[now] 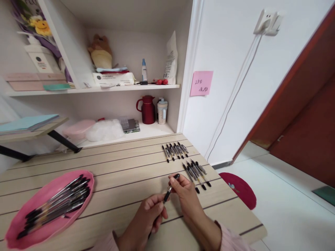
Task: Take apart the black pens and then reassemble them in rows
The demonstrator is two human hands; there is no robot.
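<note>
A black-and-clear pen (168, 194) slants between my two hands above the table's front part. My left hand (149, 214) is closed around its lower stretch, and its fingers hide part of the barrel. My right hand (185, 194) pinches the upper part between thumb and fingers, close to the black end. Just beyond my right hand lies a group of several pens (195, 172) side by side. Farther back is a second row of several pens (175, 150). On the left, a pink tray (90, 176) holds a pile of pens (60, 198) with black ends.
The striped wooden table (117, 177) ends at a white shelf unit (117, 88). A red jug (148, 109) and a pale cup (162, 111) stand on the lower shelf. At the right edge sits a red round stool (242, 191). A small raised stand (52, 127) is at left.
</note>
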